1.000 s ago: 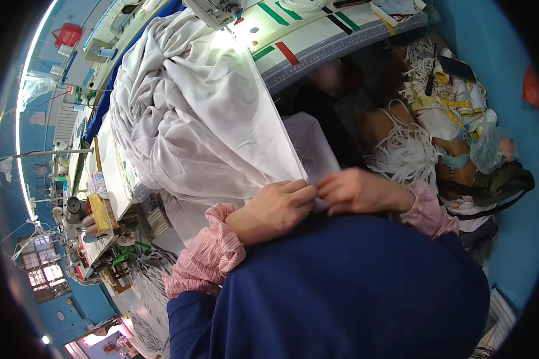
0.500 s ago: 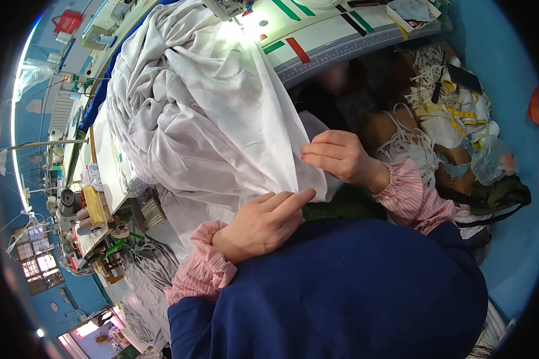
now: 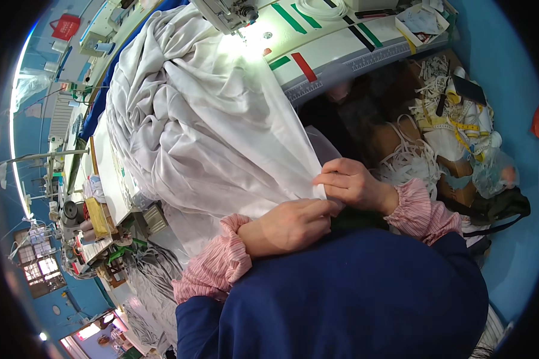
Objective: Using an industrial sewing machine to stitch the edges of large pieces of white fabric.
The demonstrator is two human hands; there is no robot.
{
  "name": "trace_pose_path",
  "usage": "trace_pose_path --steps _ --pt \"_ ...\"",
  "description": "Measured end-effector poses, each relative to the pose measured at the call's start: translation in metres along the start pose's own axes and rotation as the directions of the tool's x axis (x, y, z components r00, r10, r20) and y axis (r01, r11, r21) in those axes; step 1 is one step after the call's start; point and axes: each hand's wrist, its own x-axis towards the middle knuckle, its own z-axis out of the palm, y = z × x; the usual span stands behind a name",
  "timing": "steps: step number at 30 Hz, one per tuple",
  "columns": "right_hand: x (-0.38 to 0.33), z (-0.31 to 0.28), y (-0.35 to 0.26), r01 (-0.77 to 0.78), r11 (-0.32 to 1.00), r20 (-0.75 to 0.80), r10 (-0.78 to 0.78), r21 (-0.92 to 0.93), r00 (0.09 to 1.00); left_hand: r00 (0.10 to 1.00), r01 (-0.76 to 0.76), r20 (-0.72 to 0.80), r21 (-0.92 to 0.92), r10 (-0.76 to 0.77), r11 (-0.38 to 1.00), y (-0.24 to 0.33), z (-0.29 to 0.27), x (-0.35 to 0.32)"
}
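A large gathered length of white fabric [image 3: 215,131] spreads from the sewing machine head [image 3: 230,17] down to my lap. Its right edge runs in a straight line from the lit needle area to my hands. My right hand [image 3: 354,186] pinches that edge near its lower corner between thumb and fingers. Close beside it, my left hand [image 3: 293,224] is closed on the same corner, its fingertips partly hidden behind the knuckles. The two hands almost touch.
The table edge carries a ruler strip [image 3: 365,61] and coloured tape pieces [image 3: 304,67]. At right, a cardboard box [image 3: 449,66] holds tape measures, spools and white strips. Grey fabric [image 3: 153,281] hangs at lower left. A coil of white cord [image 3: 320,7] lies on the table.
My left hand has moved right and closed on the fabric corner, from lying with fingers stretched over it. My right hand has shifted slightly right and down, drawing the fabric edge along.
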Motion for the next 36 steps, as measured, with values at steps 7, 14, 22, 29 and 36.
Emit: trace_pose_path --steps 7,14,22,29,36 --pt "-0.008 0.013 0.008 -0.108 0.992 0.0 0.108 0.059 0.994 0.875 0.465 -0.4 0.545 -0.271 0.698 -0.108 -0.063 -0.013" --pt "-0.007 0.025 0.026 -0.223 0.967 -0.021 0.227 0.125 0.974 0.846 0.524 -0.434 0.564 -0.311 0.639 -0.167 -0.075 -0.012" --pt "0.012 0.031 0.051 -0.298 0.947 0.0 0.3 0.119 0.954 0.856 0.484 -0.448 0.522 -0.258 0.702 -0.208 -0.101 -0.003" --pt "0.033 0.037 0.071 -0.296 0.948 -0.045 0.302 0.114 0.952 0.857 0.456 -0.474 0.514 -0.203 0.727 -0.236 -0.127 -0.001" --pt "0.054 0.04 0.093 -0.277 0.958 -0.114 0.283 0.068 0.952 0.865 0.439 -0.466 0.523 -0.186 0.73 -0.264 -0.152 0.001"
